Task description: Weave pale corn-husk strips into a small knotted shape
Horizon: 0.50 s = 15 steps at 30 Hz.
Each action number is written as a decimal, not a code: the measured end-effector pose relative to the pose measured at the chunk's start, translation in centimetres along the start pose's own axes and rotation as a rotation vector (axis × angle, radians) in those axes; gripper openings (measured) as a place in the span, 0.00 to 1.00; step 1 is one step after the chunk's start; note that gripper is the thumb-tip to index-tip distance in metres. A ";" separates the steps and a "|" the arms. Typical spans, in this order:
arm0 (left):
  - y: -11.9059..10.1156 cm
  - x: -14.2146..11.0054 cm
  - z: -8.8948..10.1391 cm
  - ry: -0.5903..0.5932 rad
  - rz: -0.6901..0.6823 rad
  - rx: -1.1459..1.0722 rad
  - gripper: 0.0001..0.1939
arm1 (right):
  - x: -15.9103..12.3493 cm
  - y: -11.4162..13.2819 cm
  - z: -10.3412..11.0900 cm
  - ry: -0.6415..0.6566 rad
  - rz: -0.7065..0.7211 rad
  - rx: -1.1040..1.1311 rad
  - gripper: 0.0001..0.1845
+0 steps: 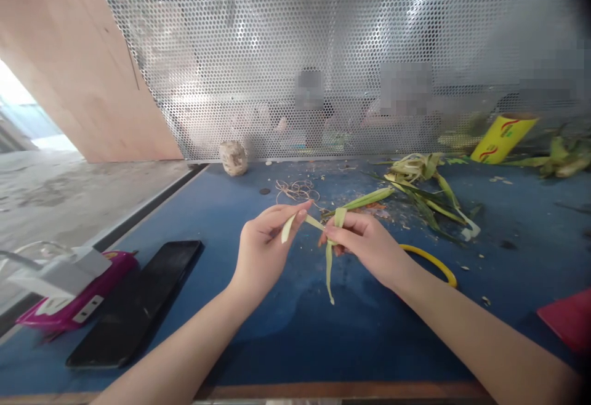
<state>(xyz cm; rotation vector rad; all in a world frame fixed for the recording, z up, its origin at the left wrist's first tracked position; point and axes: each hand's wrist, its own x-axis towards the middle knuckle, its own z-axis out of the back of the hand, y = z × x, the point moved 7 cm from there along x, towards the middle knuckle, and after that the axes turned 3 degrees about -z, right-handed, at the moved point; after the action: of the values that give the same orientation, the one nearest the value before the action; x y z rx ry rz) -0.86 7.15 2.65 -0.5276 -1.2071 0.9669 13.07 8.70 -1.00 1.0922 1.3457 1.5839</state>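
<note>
My left hand [265, 242] pinches one end of a pale green corn husk strip [329, 272] between thumb and forefinger, and a short tip sticks out past the thumb. The strip stretches across to my right hand [360, 239], whose closed fingers grip a folded part of it. A narrow tail hangs below the right fingers. Whether the strip is knotted there, I cannot tell. Behind the right hand lies a long green husk piece [369, 198], leading toward a heap of corn husks [422, 186]. A tangle of thin string [295, 191] rests beyond the left fingertips.
A black phone [138, 306] and a magenta power strip with a white plug [76, 269] are at left. A yellow curved handle [434, 260] shows beside my right forearm. A yellow tube [503, 139] and whitish roll [233, 159] stand before the perforated metal screen [277, 54]. People are behind it.
</note>
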 end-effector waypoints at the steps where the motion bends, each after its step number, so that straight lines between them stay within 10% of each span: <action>1: 0.3 0.1 0.1 -0.008 0.029 -0.012 0.11 | 0.0 0.0 0.0 0.002 -0.007 0.013 0.10; 6: 1.8 0.1 -0.2 -0.028 0.234 -0.283 0.15 | 0.0 -0.2 -0.4 0.094 -0.043 0.189 0.12; 15: 1.8 -1.3 -4.4 0.359 0.466 -0.638 0.21 | -0.2 0.6 0.2 0.049 0.012 0.173 0.06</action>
<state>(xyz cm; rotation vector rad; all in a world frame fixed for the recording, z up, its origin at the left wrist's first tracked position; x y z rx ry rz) 2.59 7.59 -0.83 -1.4753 -1.0677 0.8034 13.28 8.48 -0.40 1.1726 1.5340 1.5339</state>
